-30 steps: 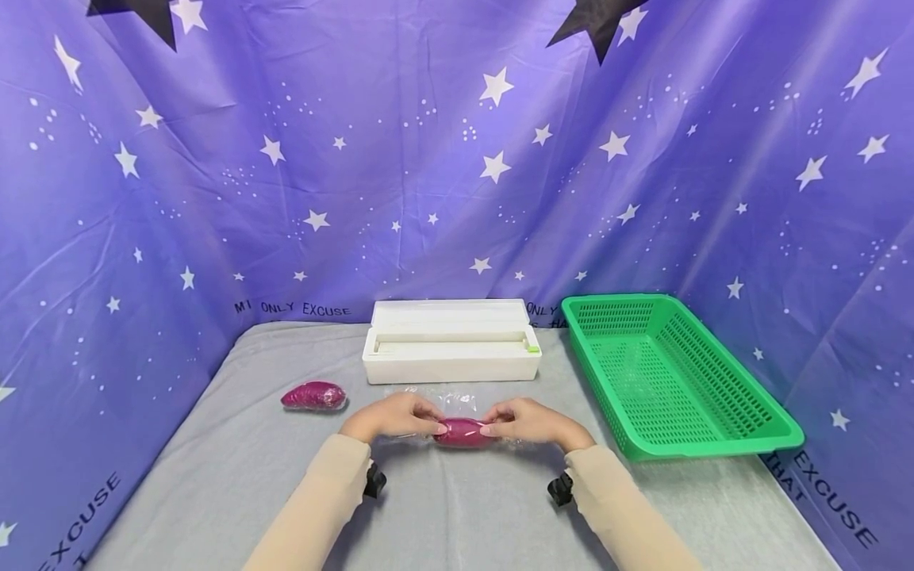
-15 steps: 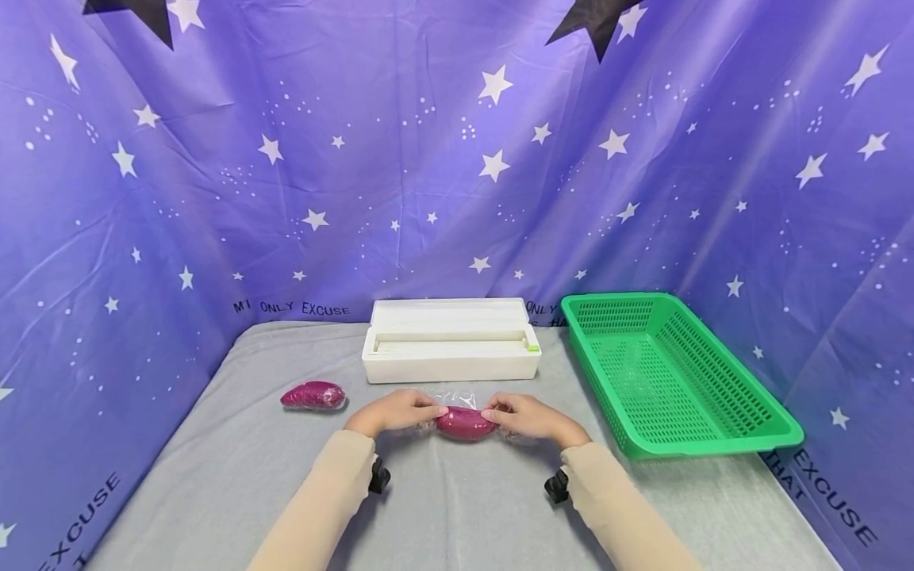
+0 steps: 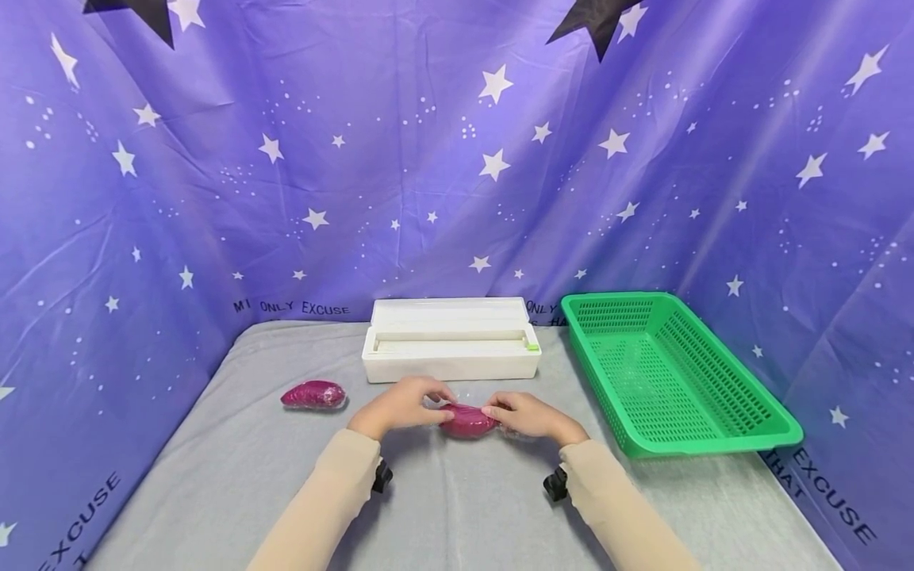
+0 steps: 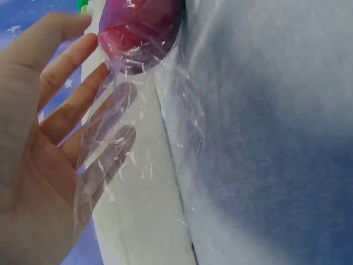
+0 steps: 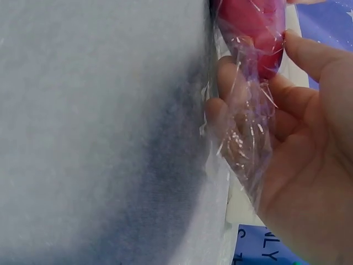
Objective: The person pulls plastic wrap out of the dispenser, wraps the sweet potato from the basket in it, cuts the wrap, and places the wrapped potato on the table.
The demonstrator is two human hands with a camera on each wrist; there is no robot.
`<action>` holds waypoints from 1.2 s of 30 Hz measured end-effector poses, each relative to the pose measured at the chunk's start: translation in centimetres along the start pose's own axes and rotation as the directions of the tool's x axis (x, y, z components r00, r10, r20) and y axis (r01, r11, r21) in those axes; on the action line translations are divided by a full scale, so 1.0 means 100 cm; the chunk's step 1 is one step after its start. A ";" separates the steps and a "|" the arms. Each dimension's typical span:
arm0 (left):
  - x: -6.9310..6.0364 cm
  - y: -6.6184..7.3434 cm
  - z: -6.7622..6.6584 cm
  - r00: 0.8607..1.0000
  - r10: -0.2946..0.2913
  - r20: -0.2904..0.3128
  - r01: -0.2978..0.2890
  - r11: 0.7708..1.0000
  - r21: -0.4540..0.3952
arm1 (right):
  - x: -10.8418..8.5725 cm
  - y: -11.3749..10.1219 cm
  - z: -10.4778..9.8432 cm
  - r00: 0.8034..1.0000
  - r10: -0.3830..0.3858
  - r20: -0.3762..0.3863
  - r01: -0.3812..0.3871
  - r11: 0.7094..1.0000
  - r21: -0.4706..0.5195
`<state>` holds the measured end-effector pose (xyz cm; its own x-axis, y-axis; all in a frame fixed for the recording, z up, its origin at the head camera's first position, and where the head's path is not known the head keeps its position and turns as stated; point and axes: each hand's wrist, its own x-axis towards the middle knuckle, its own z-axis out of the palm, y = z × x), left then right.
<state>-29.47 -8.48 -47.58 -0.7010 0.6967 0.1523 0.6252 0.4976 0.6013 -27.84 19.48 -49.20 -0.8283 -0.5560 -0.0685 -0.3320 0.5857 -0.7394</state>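
In the head view a magenta, tapered sweet potato (image 3: 468, 422) in clear plastic film lies between both hands. My left hand (image 3: 405, 406) is at its left end, fingers spread and fairly straight, fingertips by the wrapped end. Loose film (image 4: 140, 149) trails from that end past the fingers in the left wrist view. The right hand (image 3: 530, 414) pinches the other end, thumb on the near face and fingers behind the film (image 5: 242, 127). A second wrapped sweet potato (image 3: 314, 395) rests apart on the left.
Behind the hands stands a long white box (image 3: 451, 366), its lid raised and a roll inside. A green perforated basket (image 3: 607, 396) is on the right. Grey cloth (image 3: 457, 515) covers the table, and a starry purple curtain (image 3: 400, 198) encloses it.
The sweet potato has shifted slightly away from me and turned. My left hand has lifted a little and spread its fingers, while the right keeps its pinch.
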 end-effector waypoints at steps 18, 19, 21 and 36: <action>0.005 -0.001 0.004 0.993 -0.108 0.044 0.113 0.987 -0.114 | 0.004 -0.005 -0.001 0.996 -0.062 -0.067 0.050 0.986 -0.160; 0.006 -0.002 0.004 0.992 -0.118 0.050 0.123 0.985 -0.121 | 0.005 -0.005 0.000 0.994 -0.068 -0.090 0.051 0.982 -0.181; 0.007 -0.003 0.002 0.989 -0.133 0.060 0.140 0.981 -0.136 | 0.007 -0.004 0.001 0.990 -0.068 -0.124 0.042 0.978 -0.204; 0.012 -0.010 -0.002 0.965 -0.227 0.128 0.245 0.958 -0.151 | 0.006 -0.005 0.006 0.970 -0.181 -0.162 0.151 0.972 -0.182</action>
<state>-31.01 -8.27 -47.88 -0.7747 0.6259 -0.0898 0.3753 0.5694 0.7314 -27.87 18.51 -49.24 -0.8163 -0.5501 0.1762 -0.5300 0.5922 -0.6069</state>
